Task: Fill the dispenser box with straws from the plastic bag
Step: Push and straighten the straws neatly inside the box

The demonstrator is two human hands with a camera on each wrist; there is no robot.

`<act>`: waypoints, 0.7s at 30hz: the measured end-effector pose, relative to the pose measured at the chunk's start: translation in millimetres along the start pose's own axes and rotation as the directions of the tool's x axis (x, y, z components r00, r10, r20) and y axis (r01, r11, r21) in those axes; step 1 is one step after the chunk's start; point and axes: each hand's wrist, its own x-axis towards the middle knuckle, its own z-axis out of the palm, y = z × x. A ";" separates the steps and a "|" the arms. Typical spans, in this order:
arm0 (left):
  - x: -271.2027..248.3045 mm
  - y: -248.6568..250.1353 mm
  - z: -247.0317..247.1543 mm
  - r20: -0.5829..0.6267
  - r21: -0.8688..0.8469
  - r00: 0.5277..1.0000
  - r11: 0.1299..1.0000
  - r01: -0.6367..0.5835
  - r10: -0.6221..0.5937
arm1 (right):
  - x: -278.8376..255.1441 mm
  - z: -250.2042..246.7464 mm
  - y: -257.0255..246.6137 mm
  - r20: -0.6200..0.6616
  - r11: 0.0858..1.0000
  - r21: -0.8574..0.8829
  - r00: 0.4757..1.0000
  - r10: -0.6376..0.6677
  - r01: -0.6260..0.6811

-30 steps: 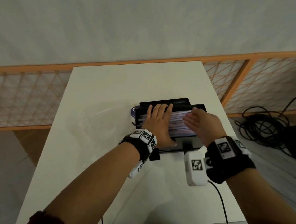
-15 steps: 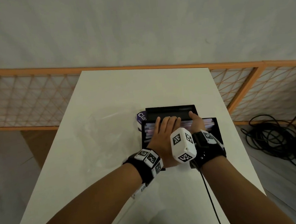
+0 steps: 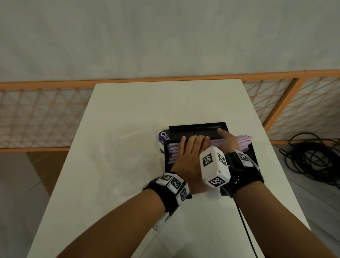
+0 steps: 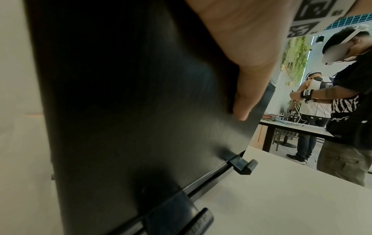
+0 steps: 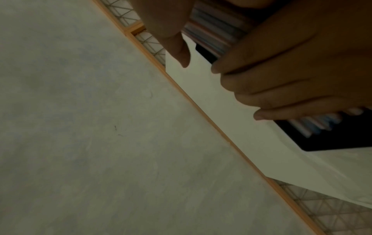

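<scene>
The black dispenser box (image 3: 253, 156) stands on the white table (image 3: 162, 100) with its lid (image 3: 196, 131) tipped back. Pink and white straws (image 3: 172, 152) fill it, and their right ends (image 3: 244, 139) stick out over the right wall. My left hand (image 3: 191, 147) lies flat on the straws with straight fingers (image 5: 271, 95), its thumb (image 4: 243, 105) down the box's front wall (image 4: 130, 111). My right hand (image 3: 227, 142) stands on edge across the bundle with its thumb (image 5: 177, 47) on the far side. Straws (image 5: 211, 31) run between that thumb and the palm. The right fingers are hidden.
A clear plastic bag (image 3: 125, 154) lies flat to the left of the box, with a purple label (image 3: 163, 136) by the box's back left corner. An orange lattice fence (image 3: 39, 120) rings the table. Black cables (image 3: 317, 156) coil on the floor at right. Other people (image 4: 346, 111) stand at another table.
My right hand has turned from flat above the straws onto its edge and closed round the bundle near the middle. The left hand has stayed pressed on the straws.
</scene>
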 end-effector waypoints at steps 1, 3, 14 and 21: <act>0.0 -0.1 0.6 -0.001 -0.007 1.000 1.000 0.000 0.000 | -2.3 -0.3 0.6 0.023 0.999 0.036 1.000 0.004 -0.005; 0.1 -0.5 3.3 -0.001 -0.010 1.000 1.000 0.000 0.000 | -3.1 -1.5 2.9 0.076 0.996 0.088 0.997 0.017 -0.023; -2.5 6.6 -4.7 0.072 0.066 0.997 0.997 0.027 -0.032 | -4.9 -8.5 6.9 0.073 0.998 -0.027 0.995 0.061 -0.060; 2.0 5.5 -4.2 0.115 0.150 0.992 0.988 0.030 -0.048 | -36.9 -10.0 -0.5 0.106 0.954 -0.301 0.994 0.020 0.013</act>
